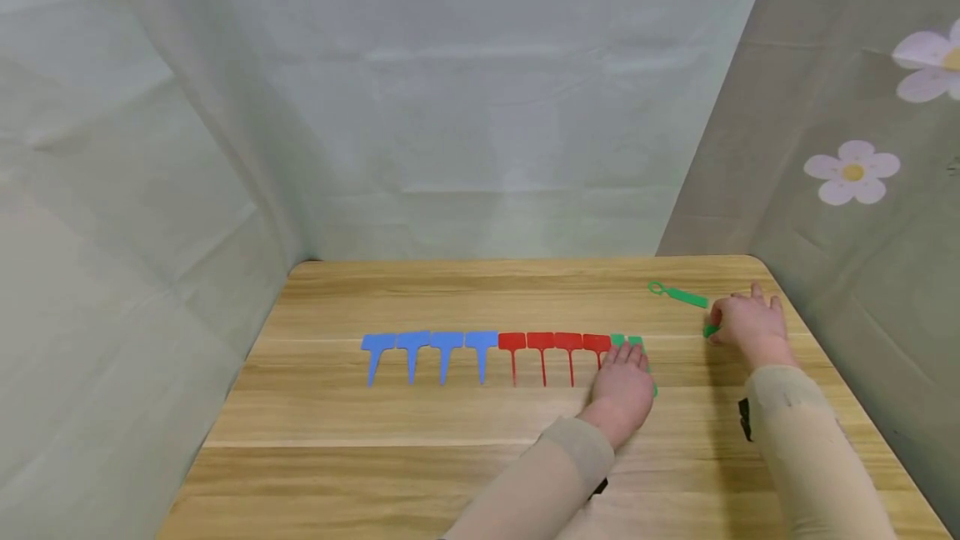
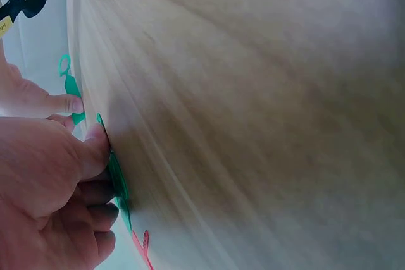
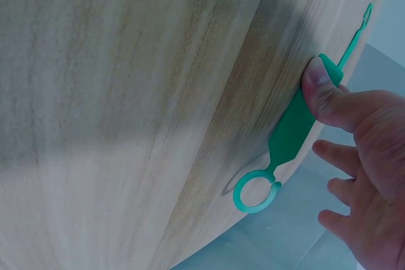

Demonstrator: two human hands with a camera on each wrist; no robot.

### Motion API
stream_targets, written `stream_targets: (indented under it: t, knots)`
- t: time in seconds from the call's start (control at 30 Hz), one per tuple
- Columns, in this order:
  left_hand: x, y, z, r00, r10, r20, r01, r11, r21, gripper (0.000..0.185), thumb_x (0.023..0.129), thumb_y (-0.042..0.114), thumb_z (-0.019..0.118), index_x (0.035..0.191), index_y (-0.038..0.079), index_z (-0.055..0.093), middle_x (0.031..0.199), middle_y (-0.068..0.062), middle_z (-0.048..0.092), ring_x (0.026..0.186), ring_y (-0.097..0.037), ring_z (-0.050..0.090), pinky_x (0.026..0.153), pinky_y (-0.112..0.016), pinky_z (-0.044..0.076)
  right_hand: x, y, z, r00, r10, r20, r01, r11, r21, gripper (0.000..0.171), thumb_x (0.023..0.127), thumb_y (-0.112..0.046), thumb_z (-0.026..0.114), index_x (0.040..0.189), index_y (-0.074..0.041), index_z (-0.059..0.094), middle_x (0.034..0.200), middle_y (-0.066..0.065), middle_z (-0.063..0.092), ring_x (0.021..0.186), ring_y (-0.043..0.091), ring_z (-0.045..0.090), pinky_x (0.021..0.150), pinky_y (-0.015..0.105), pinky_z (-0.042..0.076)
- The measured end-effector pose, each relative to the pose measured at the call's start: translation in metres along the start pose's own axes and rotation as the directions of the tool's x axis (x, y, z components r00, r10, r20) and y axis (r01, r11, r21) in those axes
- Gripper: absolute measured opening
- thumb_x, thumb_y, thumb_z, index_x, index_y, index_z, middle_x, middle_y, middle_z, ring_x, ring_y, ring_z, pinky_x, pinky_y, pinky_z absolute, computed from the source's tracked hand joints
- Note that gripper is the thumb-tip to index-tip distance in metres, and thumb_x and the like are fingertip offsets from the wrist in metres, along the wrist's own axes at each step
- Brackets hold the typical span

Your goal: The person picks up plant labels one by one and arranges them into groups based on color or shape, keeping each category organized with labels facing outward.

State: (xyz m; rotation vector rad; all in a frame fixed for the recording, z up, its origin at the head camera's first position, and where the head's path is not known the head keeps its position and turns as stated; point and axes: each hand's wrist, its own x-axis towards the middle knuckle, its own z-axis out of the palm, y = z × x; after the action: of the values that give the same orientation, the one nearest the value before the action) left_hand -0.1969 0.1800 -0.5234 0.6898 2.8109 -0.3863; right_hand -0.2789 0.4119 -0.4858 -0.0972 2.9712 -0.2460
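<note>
My right hand (image 1: 750, 325) pinches a flat green tag with a ring at one end (image 3: 294, 131), thumb on top near the end away from the ring; in the head view the fingers hide most of it. A second green ring tag (image 1: 684, 297) lies just beyond, to the left of that hand. My left hand (image 1: 624, 382) rests with extended fingers over green tags (image 1: 636, 340) at the right end of a row, partly covering them. In the left wrist view its thumb touches a green tag (image 2: 104, 132).
Leftward from the green tags, the row runs on with several red T-shaped plant labels (image 1: 541, 342), then several blue ones (image 1: 447, 342), stems toward me. All lie on a wood-grain table (image 1: 337, 440). Fabric walls (image 1: 480, 107) enclose its back and sides.
</note>
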Motion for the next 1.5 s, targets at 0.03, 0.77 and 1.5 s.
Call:
stream_targets:
  t: [0.03, 0.77, 1.5]
  knots:
    - [0.0, 0.0, 0.0, 1.0, 0.001, 0.004, -0.001, 1.0, -0.002, 0.054, 0.115, 0.047, 0.039, 0.168, 0.033, 0.034, 0.174, 0.016, 0.024, 0.161, -0.007, 0.019, 0.129, -0.027, 0.018, 0.0, 0.0, 0.0, 1.0, 0.001, -0.002, -0.001, 1.0, 0.001, 0.026, 0.078, -0.018, 0.095, 0.09, -0.009, 0.073, 0.14, 0.043, 0.053, 0.143, 0.075, 0.013, 0.114, 0.086, 0.012]
    - [-0.002, -0.006, -0.001, 1.0, -0.003, -0.027, 0.002, 1.0, -0.022, 0.057, 0.114, 0.048, 0.044, 0.168, 0.03, 0.037, 0.174, 0.013, 0.026, 0.161, -0.01, 0.022, 0.129, -0.028, 0.018, -0.001, -0.004, 0.006, 0.998, -0.016, -0.069, 0.016, 1.0, -0.001, 0.02, 0.083, -0.024, 0.092, 0.091, -0.009, 0.081, 0.153, 0.046, 0.037, 0.149, 0.072, 0.006, 0.12, 0.079, 0.01]
    - [0.002, 0.001, 0.005, 0.999, 0.007, -0.036, -0.007, 1.0, -0.019, 0.058, 0.114, 0.052, 0.042, 0.168, 0.031, 0.037, 0.175, 0.013, 0.026, 0.161, -0.009, 0.021, 0.129, -0.029, 0.019, -0.018, -0.026, -0.011, 0.988, 0.025, -0.152, -0.021, 0.999, 0.029, 0.037, 0.101, -0.034, 0.074, 0.118, -0.002, 0.081, 0.154, 0.042, 0.04, 0.151, 0.068, 0.01, 0.119, 0.077, 0.019]
